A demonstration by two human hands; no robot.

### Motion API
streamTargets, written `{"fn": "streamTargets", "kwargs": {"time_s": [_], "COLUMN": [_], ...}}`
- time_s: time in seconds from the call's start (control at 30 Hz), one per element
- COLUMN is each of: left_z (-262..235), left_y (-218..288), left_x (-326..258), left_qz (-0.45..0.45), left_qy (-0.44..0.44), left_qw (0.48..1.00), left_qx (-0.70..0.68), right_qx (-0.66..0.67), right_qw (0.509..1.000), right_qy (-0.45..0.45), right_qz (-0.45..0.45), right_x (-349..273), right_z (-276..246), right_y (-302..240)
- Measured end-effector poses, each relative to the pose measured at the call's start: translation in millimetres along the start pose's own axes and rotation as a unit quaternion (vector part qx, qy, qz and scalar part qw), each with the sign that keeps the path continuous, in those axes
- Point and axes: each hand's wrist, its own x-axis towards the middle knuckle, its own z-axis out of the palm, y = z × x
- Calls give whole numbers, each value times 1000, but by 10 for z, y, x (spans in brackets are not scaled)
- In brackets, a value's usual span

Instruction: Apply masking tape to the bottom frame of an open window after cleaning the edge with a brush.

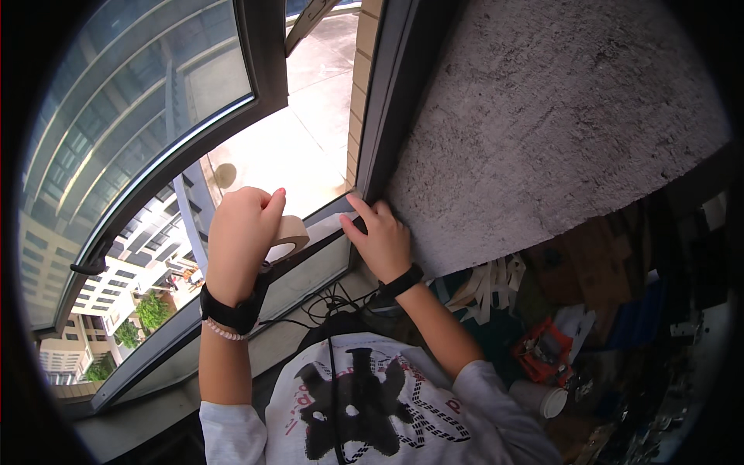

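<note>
Taping the window frame (372, 116): left hand (240, 232) grips tape roll (288, 236), fingers curled round it; right hand (381, 236) fingers press the strip (325, 226) flat. Next likely needs more tape pulled left, kept taut.

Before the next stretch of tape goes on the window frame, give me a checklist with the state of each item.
1. Left hand grips the tape roll: ok.
2. Tape strip runs from the roll to the frame: ok.
3. Right hand fingertips press the strip end at the frame corner: ok.
4. Strip lies flat, no wrinkles: cannot tell.
5. Window sash swung open, away from both hands: ok.
6. Cables below stay off the tape: ok.
</note>
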Motion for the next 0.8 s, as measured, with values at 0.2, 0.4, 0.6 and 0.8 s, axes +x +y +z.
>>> {"fn": "streamTargets", "kwargs": {"time_s": [0.2,0.4,0.6,0.8], "left_z": [25,22,27,112], "left_y": [23,7,-4,-5], "left_x": [26,74,72,51], "left_qz": [-11,-29,-27,3], "left_qy": [-36,-56,-41,7], "left_qw": [999,998,998,998], "left_qx": [9,22,42,57], "right_qx": [19,27,33,64], "right_qw": [1000,1000,999,997], "right_qy": [-11,4,35,42], "right_qz": [-5,-7,-20,-15], "right_x": [-6,-31,-11,-86], "right_z": [14,80,126,105], "right_y": [47,96,103,114]}}
